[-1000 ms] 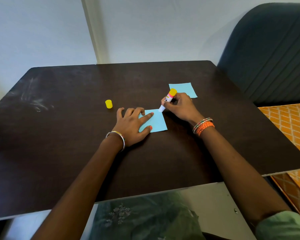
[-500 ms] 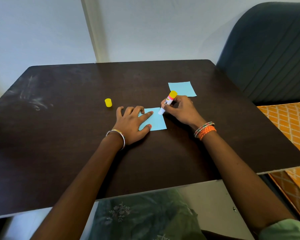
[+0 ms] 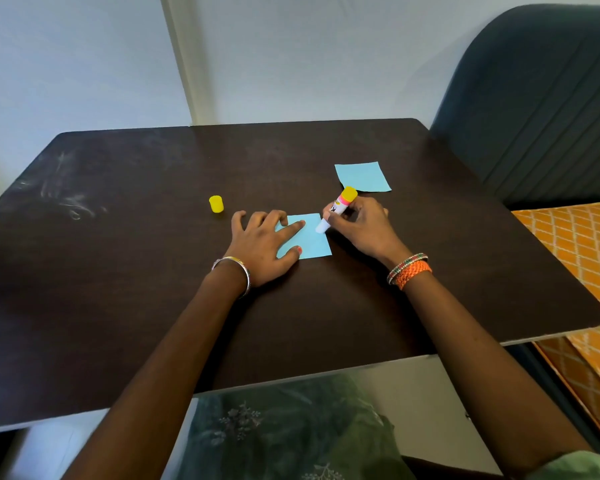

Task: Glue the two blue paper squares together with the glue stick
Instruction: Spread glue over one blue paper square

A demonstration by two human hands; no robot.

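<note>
The glue stick (image 3: 336,210) is pinched near its white tip by the right hand (image 3: 364,228), fingers closed round the barrel, yellow base tilted up and away. Tip is set on the top-right corner of the near blue paper square (image 3: 310,242). That square is pinned flat by the left hand (image 3: 262,249), fingers spread, index fingertip and thumb on the paper, the rest on the tabletop (image 3: 136,289).

Second blue paper square (image 3: 362,177) lies unglued, well apart, just beyond the right hand. Yellow cap (image 3: 216,204) stands left of both hands.

Risks, as judged:
- Glue is being laid right at the corner/edge, so a stroke past the edge would smear the tabletop & stick the sheet down.
- Only the left part is pinned; a drag toward the free right side could buckle or crease the paper.
- Area under the left fingers stays unglued unless the hold is shifted, so a weak bond there.
- Cap could be knocked & rolled by the left hand.
</note>
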